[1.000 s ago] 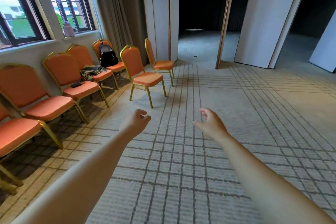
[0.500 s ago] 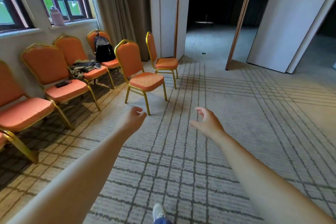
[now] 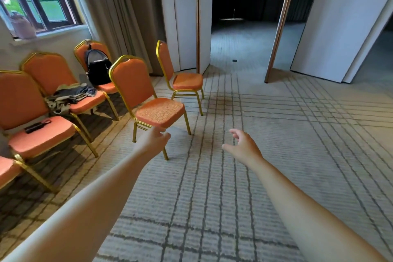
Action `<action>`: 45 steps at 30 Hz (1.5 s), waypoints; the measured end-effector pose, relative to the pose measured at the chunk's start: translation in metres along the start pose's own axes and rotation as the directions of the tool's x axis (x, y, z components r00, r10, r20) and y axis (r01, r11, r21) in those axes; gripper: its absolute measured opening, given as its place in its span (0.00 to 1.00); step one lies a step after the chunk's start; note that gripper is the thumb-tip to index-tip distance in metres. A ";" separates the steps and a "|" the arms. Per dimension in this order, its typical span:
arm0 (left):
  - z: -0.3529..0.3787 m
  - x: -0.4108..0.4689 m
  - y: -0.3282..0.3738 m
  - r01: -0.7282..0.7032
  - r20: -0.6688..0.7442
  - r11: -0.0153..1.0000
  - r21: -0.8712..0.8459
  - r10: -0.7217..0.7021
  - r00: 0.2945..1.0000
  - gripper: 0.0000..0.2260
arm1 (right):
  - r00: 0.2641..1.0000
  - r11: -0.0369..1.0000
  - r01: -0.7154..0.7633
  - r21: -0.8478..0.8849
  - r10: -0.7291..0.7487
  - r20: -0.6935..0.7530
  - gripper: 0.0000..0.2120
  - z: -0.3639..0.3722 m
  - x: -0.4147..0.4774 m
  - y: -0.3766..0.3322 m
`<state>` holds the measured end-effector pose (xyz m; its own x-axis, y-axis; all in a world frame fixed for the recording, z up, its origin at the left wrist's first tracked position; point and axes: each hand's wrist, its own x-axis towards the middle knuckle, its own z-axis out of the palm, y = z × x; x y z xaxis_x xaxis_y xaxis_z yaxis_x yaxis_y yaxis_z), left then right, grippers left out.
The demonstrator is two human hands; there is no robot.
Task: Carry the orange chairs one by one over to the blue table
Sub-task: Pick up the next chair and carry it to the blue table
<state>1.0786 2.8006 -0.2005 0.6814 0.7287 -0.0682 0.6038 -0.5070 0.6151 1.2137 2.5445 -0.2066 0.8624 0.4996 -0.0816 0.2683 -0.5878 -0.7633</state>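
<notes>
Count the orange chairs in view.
6: one by the doorway, one nearest the hands, backpack chair, clothes chair, pouch chair, one cut off at left. More may sit off-frame.

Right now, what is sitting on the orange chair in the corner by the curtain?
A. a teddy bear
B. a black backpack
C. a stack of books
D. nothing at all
B: a black backpack stands upright on the seat of the corner orange chair, leaning against its backrest beside the curtain.
</notes>
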 end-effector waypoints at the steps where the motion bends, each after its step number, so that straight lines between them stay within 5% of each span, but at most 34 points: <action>1: 0.006 0.022 0.004 0.003 0.009 1.000 0.010 -0.003 1.000 0.19 | 1.000 1.000 -0.002 0.006 0.002 -0.001 0.30 0.002 0.025 0.000; 16: 0.052 0.383 0.087 0.079 -0.066 0.997 -0.011 -0.080 0.995 0.18 | 0.985 0.992 0.118 -0.045 -0.111 0.132 0.31 0.012 0.455 -0.048; 26: 0.072 0.594 0.061 0.149 -0.087 0.988 -0.043 -0.152 0.985 0.18 | 0.953 0.979 0.175 -0.106 -0.141 0.266 0.31 0.080 0.689 -0.096; 38: 0.067 0.838 0.050 0.201 -0.014 0.980 -0.004 -0.201 0.979 0.07 | 0.923 0.984 0.143 -0.106 -0.094 0.374 0.30 0.161 0.918 -0.150; 45: 0.078 0.926 0.027 0.385 -0.068 0.922 -0.046 -0.387 0.919 0.20 | 0.827 0.953 0.267 -0.143 -0.150 0.541 0.27 0.216 1.035 -0.181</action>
<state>1.7581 3.4265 -0.3084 0.3644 0.8977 -0.2476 0.7998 -0.1655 0.5771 1.9649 3.3054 -0.2915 0.4407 0.8461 -0.2998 0.5470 -0.5180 -0.6577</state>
